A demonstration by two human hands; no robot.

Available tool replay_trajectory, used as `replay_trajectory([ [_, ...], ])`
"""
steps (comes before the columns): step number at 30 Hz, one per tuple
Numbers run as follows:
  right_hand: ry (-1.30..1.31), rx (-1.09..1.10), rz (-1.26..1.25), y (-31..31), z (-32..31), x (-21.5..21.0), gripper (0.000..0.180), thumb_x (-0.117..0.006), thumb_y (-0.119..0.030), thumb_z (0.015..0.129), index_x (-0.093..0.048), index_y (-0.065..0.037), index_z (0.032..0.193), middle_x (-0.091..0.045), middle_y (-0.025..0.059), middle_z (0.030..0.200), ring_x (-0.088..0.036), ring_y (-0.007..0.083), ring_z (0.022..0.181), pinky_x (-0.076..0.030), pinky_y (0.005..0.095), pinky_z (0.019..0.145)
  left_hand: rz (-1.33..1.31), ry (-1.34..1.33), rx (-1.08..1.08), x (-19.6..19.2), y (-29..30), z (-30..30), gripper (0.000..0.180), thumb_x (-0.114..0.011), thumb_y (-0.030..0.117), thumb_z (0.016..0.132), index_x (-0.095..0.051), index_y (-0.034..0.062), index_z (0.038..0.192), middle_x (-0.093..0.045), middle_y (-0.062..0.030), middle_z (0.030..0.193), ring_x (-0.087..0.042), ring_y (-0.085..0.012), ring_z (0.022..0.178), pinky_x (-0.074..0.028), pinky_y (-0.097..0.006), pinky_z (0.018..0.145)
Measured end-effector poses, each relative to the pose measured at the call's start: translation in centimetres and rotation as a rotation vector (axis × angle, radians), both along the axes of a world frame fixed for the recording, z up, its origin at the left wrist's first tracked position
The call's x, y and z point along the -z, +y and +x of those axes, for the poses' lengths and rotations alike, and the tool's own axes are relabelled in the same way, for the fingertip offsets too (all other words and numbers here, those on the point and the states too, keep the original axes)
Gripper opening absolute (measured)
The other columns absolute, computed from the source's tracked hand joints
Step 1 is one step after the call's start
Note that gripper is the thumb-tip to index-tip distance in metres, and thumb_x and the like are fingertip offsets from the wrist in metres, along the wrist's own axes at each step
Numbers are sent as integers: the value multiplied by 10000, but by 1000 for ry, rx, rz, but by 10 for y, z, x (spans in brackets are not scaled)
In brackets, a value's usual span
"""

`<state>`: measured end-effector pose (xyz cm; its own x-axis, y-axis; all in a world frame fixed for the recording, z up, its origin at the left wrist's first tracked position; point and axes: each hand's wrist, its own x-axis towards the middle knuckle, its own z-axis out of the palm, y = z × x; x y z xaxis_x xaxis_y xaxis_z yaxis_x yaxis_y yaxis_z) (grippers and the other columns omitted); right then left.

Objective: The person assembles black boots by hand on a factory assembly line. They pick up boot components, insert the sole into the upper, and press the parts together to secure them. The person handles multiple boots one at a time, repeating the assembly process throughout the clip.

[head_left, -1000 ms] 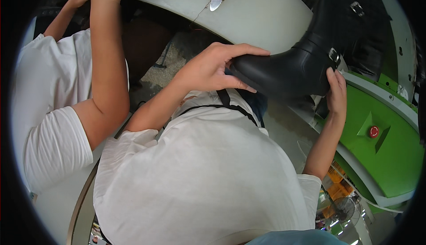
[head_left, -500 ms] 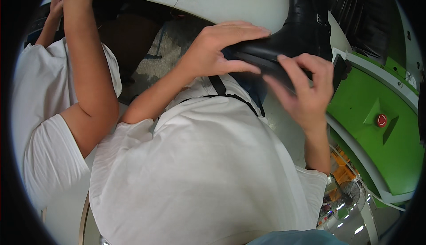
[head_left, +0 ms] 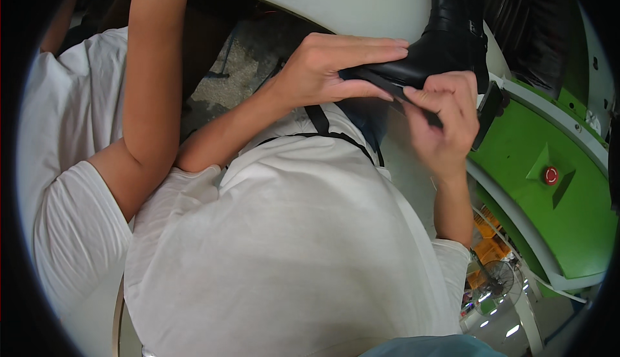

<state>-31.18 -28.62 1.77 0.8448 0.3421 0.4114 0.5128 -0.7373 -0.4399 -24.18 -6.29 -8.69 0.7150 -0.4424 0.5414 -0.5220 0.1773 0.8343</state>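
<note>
A tall black boot (head_left: 420, 56) with a small buckle strap at the ankle lies on its shaft's line toward the top of the view, toe pointing left. Along its underside runs a black sole (head_left: 386, 84), its edge standing slightly apart from the upper near the forefoot. My left hand (head_left: 323, 66) is clamped round the toe, fingers over the top and thumb beneath against the sole. With bent fingers and thumb, my right hand (head_left: 449, 115) pinches the sole's edge near the middle of the boot. Part of the sole is hidden behind that hand.
A white table (head_left: 361, 1) curves across the top. Close on my left is another person's arm (head_left: 155, 66). To the right stands a green machine (head_left: 575, 208) with a red button (head_left: 550, 176); dark shiny material (head_left: 536, 34) lies beyond. A fan (head_left: 500, 279) shows lower right.
My right hand's fingers have closed on the sole's edge, where they were more apart before. My left hand has slid slightly right along the toe. The neighbour's arm has shifted right.
</note>
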Motion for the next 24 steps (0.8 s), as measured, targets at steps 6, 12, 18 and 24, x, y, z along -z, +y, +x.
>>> replay_trajectory([
  [6,236,-14,36,-6,18,-20,329,-953,-23,689,-782,-68,967,-693,80,937,-641,260,858,-498,364,687,-8,32,-11,0,0,-4,620,-988,152,810,-796,-6,1377,-793,-196,1412,-792,-353,1275,-650,-399,1068],
  [12,390,29,135,-8,25,-26,368,-998,-61,695,-785,-78,995,-686,53,894,-628,193,817,-480,310,673,-53,206,-27,-6,-1,-15,540,-978,43,806,-822,-16,1320,-812,-213,1362,-797,-343,1270,-647,-403,1077],
  [18,457,154,166,-9,25,-32,548,-1054,-130,634,-773,-93,1103,-702,25,936,-624,168,840,-485,304,701,-79,300,42,-8,-1,-9,524,-1020,36,752,-849,-22,1244,-837,-211,1286,-820,-329,1217,-656,-399,1065],
  [24,31,122,73,-40,3,-5,617,-1086,-228,602,-772,-111,1120,-712,48,1024,-654,254,936,-533,358,775,26,236,103,-19,3,9,486,-1044,90,746,-869,-1,1189,-859,-167,1236,-817,-290,1226,-641,-383,1085],
])
